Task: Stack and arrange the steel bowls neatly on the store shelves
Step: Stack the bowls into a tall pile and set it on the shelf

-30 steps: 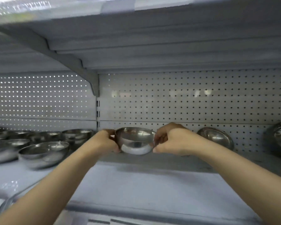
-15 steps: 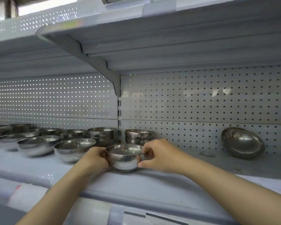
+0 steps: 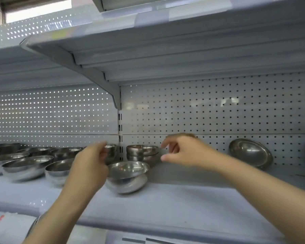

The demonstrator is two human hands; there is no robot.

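Note:
A small steel bowl [image 3: 128,176] stands on the grey shelf [image 3: 183,201], free of both hands. My left hand [image 3: 90,166] hovers just left of it with loosely curled fingers, holding nothing. My right hand [image 3: 183,152] floats above and to the right of the bowl, fingers relaxed and empty. Behind the bowl sits a short stack of steel bowls [image 3: 142,154] against the pegboard. Several more steel bowls [image 3: 27,166] line the shelf to the left.
One steel bowl [image 3: 250,154] leans tilted against the pegboard back [image 3: 218,110] at the right. An upper shelf [image 3: 165,50] and its bracket [image 3: 99,80] hang overhead. Bare shelf surface lies between the stack and the leaning bowl.
Both hands have let go of the small bowl and lifted away from it; it now rests on the shelf in front of the stack.

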